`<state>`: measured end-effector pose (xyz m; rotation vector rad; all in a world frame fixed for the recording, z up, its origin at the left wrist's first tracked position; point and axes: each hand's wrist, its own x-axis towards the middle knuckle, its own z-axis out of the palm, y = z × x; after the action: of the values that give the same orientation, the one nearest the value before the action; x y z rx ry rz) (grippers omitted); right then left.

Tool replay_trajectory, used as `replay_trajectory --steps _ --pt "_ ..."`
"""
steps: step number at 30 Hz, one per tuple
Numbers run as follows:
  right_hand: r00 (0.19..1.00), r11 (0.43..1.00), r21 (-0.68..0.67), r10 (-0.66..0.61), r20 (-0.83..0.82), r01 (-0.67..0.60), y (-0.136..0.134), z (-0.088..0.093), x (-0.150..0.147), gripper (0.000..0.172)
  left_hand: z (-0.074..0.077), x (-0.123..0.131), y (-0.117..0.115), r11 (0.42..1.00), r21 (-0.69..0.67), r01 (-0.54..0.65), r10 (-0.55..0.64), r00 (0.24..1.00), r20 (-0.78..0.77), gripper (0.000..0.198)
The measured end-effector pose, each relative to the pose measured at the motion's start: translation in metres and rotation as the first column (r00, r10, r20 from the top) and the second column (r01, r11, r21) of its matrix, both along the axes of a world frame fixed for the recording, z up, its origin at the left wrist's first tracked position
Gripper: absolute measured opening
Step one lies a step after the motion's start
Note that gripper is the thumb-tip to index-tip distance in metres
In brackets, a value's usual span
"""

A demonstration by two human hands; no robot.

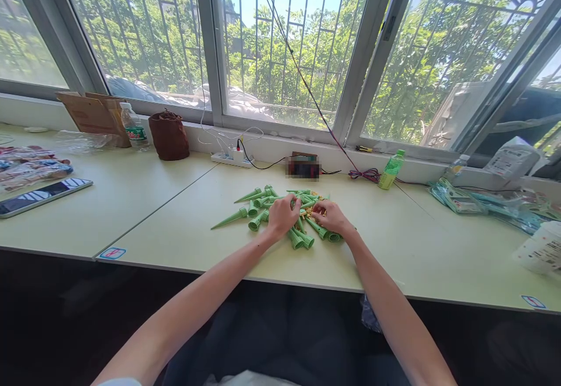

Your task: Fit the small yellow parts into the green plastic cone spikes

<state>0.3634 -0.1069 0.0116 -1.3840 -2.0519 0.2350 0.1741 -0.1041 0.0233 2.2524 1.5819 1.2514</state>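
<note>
Forearms (210, 298) reach far to mid-table. Left hand (283, 215) and right hand (332, 217) lie curled on the green cone pile (261, 203); can't tell what's pinched. Risk: nudged cones could roll off the near table (184, 240) edge.

Smooth green plastic cones (263, 217) lie on a matt pale table (175, 222).

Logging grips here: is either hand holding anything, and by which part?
Cannot tell: the left hand and right hand both lie curled on the green cone pile, fingers hidden.
</note>
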Motion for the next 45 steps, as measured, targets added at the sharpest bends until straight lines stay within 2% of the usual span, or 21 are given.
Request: replay_trajectory --steps 4,8,13,20,24,33,40,45 --pt "0.995 0.996 0.079 -0.030 -0.092 0.037 -0.002 0.004 -0.001 0.011 0.001 0.000 0.000 0.993 0.091 0.075 -0.078 0.996 0.040 0.022" --pt "0.967 0.995 0.101 0.013 -0.255 0.013 -0.005 0.010 -0.004 0.015 0.000 0.001 -0.001 0.970 0.176 0.168 -0.176 0.984 0.030 0.015" --pt "0.899 0.997 0.057 0.064 -0.434 -0.043 -0.005 0.011 -0.006 0.020 -0.002 0.001 -0.001 0.944 0.203 0.259 -0.262 0.965 -0.014 0.011" --pt "0.768 0.976 -0.067 0.119 -0.629 -0.206 -0.004 0.009 -0.007 0.030 -0.006 0.002 0.002 0.883 0.249 0.397 -0.398 0.916 -0.047 0.008" --pt "0.761 0.960 -0.123 0.119 -0.638 -0.253 -0.006 0.011 -0.009 0.034 -0.007 0.003 0.002 0.871 0.266 0.413 -0.420 0.907 -0.034 0.009" --pt "0.780 0.968 -0.108 0.112 -0.616 -0.225 -0.008 0.012 -0.009 0.034 -0.005 0.003 0.000 0.885 0.212 0.415 -0.421 0.907 -0.018 0.014" --pt "0.787 0.978 -0.104 0.082 -0.612 -0.182 -0.008 0.012 -0.007 0.035 -0.005 0.003 0.002 0.894 0.197 0.402 -0.405 0.914 -0.029 0.011" --pt "0.778 0.974 -0.083 0.116 -0.618 -0.212 -0.008 0.012 -0.006 0.033 -0.004 0.003 0.003 0.894 0.196 0.404 -0.410 0.912 -0.007 0.010"
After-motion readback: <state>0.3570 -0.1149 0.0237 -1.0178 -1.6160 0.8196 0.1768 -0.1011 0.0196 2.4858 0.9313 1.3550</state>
